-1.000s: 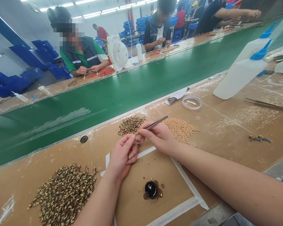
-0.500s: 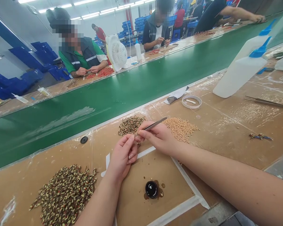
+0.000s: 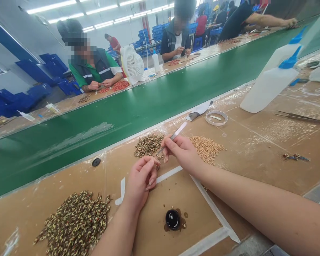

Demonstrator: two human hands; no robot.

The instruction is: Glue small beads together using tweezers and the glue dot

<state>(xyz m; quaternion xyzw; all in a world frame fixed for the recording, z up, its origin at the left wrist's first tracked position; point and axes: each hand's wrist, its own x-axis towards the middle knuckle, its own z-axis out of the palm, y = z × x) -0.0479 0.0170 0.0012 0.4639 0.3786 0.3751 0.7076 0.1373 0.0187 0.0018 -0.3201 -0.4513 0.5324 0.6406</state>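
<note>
My right hand [image 3: 181, 152] grips a pair of metal tweezers [image 3: 178, 131], their tips pointing down and left. Just left of those tips, my left hand [image 3: 142, 179] is closed in a pinch; what it holds is too small to make out. Behind both hands lies a small pile of dark and cream pieces [image 3: 148, 145]. A heap of beige beads [image 3: 208, 149] spreads behind my right wrist. Below the hands, a small round pot of dark liquid [image 3: 172, 219] stands among brown spots. At lower left, partly behind my left forearm, is a large pile of dark-and-cream pieces [image 3: 76, 222].
White tape [image 3: 212, 209] frames the brown work surface. A green conveyor belt [image 3: 170, 94] runs beyond it. To the right are two white squeeze bottles [image 3: 270, 85], a tape roll [image 3: 216, 118] and other tweezers [image 3: 302, 116]. Across the belt, people [image 3: 94, 67] work near a fan [image 3: 132, 64].
My right hand has drawn slightly back from my left, and the tweezers have turned so their rear end points higher. The tips now show apart from the left fingers. The view has shifted slightly.
</note>
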